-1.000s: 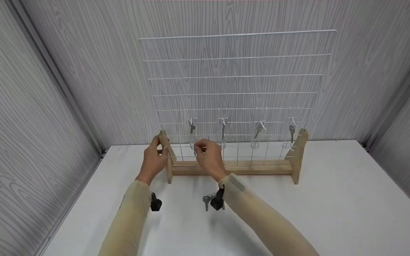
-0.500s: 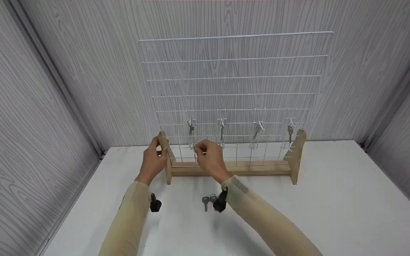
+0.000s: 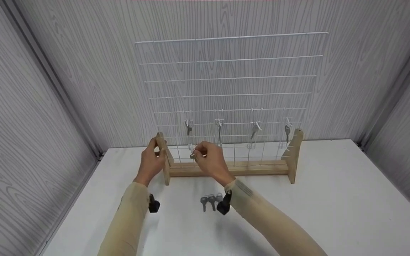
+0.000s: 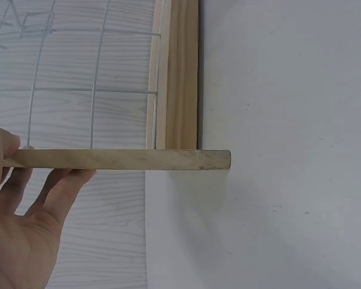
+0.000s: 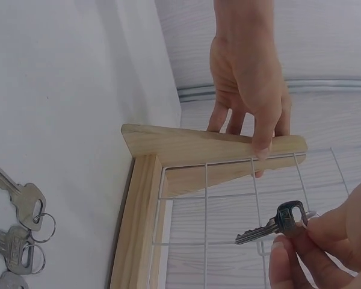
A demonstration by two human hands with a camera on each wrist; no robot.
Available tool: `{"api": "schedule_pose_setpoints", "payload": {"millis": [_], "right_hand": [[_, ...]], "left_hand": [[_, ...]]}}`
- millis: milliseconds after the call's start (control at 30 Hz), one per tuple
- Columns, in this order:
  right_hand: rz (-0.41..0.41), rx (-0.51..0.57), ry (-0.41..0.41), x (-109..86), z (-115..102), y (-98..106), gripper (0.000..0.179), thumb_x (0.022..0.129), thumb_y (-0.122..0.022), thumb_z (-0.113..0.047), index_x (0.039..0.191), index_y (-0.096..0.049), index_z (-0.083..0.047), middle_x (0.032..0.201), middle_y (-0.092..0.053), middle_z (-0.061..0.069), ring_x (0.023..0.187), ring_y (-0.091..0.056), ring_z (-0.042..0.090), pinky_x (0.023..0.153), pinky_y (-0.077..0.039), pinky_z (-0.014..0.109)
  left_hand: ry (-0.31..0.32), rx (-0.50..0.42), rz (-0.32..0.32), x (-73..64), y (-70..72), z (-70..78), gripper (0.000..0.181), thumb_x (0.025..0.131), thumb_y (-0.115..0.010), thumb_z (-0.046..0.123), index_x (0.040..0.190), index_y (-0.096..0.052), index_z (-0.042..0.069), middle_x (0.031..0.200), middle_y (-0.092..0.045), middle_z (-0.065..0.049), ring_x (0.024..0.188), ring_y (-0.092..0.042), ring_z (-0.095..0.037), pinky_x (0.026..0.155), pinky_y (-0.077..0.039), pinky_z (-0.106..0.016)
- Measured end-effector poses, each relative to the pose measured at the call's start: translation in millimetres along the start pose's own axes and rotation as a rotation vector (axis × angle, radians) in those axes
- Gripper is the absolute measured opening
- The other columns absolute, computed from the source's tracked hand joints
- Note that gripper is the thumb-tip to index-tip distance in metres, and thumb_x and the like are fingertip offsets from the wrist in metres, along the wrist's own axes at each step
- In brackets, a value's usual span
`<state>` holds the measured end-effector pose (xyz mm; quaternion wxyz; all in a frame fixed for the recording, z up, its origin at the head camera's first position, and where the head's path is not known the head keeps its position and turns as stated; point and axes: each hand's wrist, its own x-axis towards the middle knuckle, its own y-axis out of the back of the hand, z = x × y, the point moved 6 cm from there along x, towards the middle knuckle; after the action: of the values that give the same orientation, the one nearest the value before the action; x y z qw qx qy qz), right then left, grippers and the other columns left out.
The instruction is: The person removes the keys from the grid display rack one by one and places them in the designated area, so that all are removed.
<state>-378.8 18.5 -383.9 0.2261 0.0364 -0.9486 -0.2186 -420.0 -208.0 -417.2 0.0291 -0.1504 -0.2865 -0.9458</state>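
My left hand (image 3: 151,160) grips the left wooden side support (image 4: 120,159) of a wire grid stand, thumb on one face and fingers on the other. My right hand (image 3: 211,160) is in front of the grid's lower left part. Between thumb and fingertips it pinches a key (image 5: 283,223) at its ring end, the toothed blade pointing away from the fingers. Part of the ring is hidden by the fingers. A wire hook on the white grid (image 3: 235,153) is partly behind this hand. Several keys hang from hooks in a row above, one being the key (image 3: 189,128) at far left.
Three loose keys with rings lie on the white table in front of the stand, among them a key (image 5: 27,201) nearest the wooden crossbar (image 3: 255,169). The right wooden support (image 3: 294,156) stands opposite. A wood-grain panel (image 3: 226,14) rises behind the grid.
A key head now shows below my right fingertips. My right wrist has shifted slightly right and down, uncovering more of the keys on the table. The left hand keeps its hold.
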Motion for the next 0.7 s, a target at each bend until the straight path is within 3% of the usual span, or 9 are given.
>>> {"api": "schedule_pose_setpoints", "payload": {"millis": [300,700], "right_hand": [[-0.033,-0.04,0.021,-7.0,-5.2,9.0,0.014,0.104,-0.066,-0.007,0.107,-0.079,-0.002,0.1,-0.079,0.01,0.089,-0.076,0.021,0.076,-0.066,0.033],[-0.083,-0.071,0.05,-23.0,-15.5,26.2,0.013,0.103,-0.068,-0.007,0.106,-0.08,-0.002,0.098,-0.079,0.009,0.088,-0.075,0.02,0.081,-0.066,0.036]], "left_hand": [[-0.019,0.021,0.017,1.0,-1.3,-1.0,0.056,0.112,-0.047,0.014,0.165,-0.032,0.003,0.161,-0.048,-0.025,0.129,-0.064,-0.046,0.102,-0.061,-0.057],[-0.03,0.007,0.028,0.3,0.4,1.7,0.049,0.112,-0.048,0.014,0.16,-0.04,0.005,0.156,-0.054,-0.02,0.127,-0.066,-0.043,0.103,-0.061,-0.055]]}}
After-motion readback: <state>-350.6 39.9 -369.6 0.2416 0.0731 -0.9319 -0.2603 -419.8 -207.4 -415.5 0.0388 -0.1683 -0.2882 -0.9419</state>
